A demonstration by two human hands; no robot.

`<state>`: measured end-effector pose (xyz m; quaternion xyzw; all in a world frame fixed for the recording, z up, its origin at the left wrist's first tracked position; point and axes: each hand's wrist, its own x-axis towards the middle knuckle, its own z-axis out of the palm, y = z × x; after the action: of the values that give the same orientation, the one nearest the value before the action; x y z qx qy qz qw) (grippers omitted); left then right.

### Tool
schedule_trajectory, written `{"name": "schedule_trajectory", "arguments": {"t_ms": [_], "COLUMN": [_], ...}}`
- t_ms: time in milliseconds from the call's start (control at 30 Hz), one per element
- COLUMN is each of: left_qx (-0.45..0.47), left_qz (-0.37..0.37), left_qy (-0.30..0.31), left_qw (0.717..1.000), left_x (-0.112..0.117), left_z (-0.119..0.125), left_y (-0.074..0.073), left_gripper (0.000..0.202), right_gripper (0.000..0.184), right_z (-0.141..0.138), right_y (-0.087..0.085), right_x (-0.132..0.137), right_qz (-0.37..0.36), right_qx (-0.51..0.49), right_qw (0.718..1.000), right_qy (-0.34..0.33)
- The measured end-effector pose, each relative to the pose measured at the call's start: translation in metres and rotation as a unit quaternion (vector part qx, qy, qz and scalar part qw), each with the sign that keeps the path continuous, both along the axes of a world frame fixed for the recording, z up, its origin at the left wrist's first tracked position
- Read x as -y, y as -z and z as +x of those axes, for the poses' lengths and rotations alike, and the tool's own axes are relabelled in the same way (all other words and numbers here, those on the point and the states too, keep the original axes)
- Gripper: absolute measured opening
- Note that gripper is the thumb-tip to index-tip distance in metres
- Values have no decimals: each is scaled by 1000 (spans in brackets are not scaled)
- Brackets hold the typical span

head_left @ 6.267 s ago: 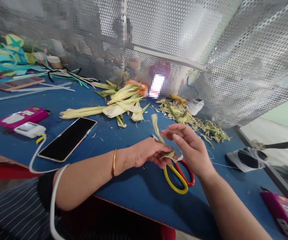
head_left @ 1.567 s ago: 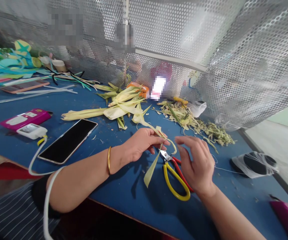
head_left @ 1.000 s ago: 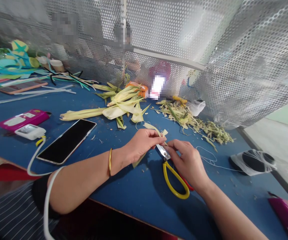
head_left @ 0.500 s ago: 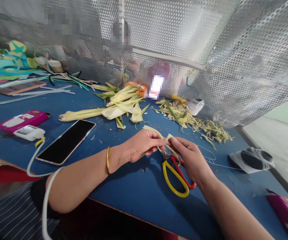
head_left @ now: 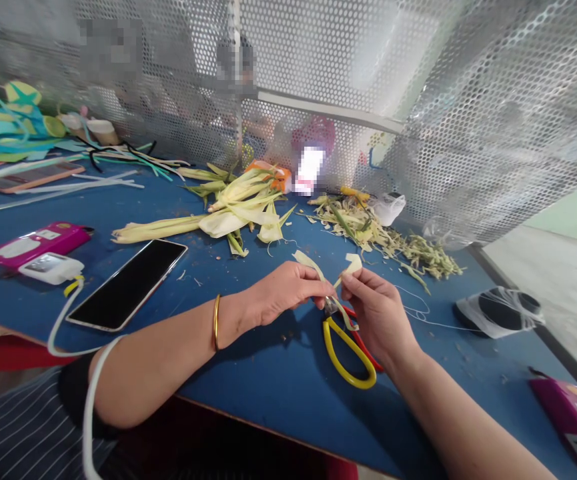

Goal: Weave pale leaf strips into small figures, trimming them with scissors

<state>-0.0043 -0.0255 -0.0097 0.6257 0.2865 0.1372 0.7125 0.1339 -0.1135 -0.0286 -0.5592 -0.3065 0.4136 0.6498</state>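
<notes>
Pale strips of corn husk (head_left: 309,264) run between my two hands over the blue table. My left hand (head_left: 295,288), below a gold bangle (head_left: 217,323), pinches the husk strips between thumb and fingers. Close beside it, my right hand (head_left: 375,303) grips a folded pale piece of corn husk (head_left: 352,265) between thumb and forefinger. A thin strip end hangs below the hands. Under them lie scissors (head_left: 351,357) with one yellow and one red handle; the fingers and husk cover their blades. Beyond the hands rests a pile of corn husks (head_left: 238,207).
Husk scraps (head_left: 368,227) lie at the back right. A thread spool (head_left: 499,311) trails white thread. To the left are a black-screened phone (head_left: 131,283) and a magenta power strip (head_left: 38,243); another power strip (head_left: 571,420) is at right. A perforated screen (head_left: 328,73) stands behind the table.
My right hand has moved slightly away from the left, and its husk piece now stands up more visibly. The camera view has shifted a little.
</notes>
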Motion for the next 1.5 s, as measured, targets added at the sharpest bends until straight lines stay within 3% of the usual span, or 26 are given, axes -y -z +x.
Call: {"name": "schedule_trajectory", "arguments": {"t_ms": [100, 167, 300, 367, 433, 533, 600, 700, 867, 1067, 1167, 1400, 1500], "left_qx": [-11, -12, -9, -18, -16, -6, -8, -15, -57, -35, -37, -73, -83], "left_qz": [16, 14, 28, 59, 76, 77, 77, 69, 50, 63, 63, 107, 83], "left_qy": [6, 10, 29, 39, 56, 72, 67, 60, 75, 66, 61, 54, 76], "left_qw": [1000, 1000, 999, 997, 995, 994, 995, 996, 994, 995, 995, 990, 990], "left_x": [-1, -2, 1, 2, 3, 3, 5, 9, 15, 11, 10, 14, 14], "left_z": [-1, -2, -3, -3, -3, -2, -1, 0, 1, 2, 2, 1, 0], "left_y": [1, 1, -2, -2, 0, 4, 5, 5, 4, 9, 10, 6, 5], "left_gripper": [23, 21, 22, 27, 26, 21, 22, 21, 25, 18, 16, 29, 32], "right_gripper": [33, 35, 27, 23, 27, 28, 25, 27, 37, 40, 41, 27, 28], "right_z": [5, 11, 21, 19, 14, 2, -5, -7, -2, 3, 3, 0, -2], "right_y": [2, 1, -10, -14, -15, -13, -10, -8, -12, -13, -11, -9, -10], "right_x": [-1, -1, 2, 3, 3, 2, 2, 2, 3, 3, 2, 3, 3], "right_qz": [-13, -31, 34, 54, 18, -47, -47, -32, -64, -127, -139, -70, -70], "right_qx": [76, 181, 440, 480, 419, 194, 61, -29, 15, 113, 132, 108, 122], "right_qw": [997, 982, 886, 871, 907, 968, 987, 993, 995, 967, 959, 987, 987], "right_qy": [10, 34, 144, 83, -37, -151, -142, -108, -79, -190, -208, -95, -79]}}
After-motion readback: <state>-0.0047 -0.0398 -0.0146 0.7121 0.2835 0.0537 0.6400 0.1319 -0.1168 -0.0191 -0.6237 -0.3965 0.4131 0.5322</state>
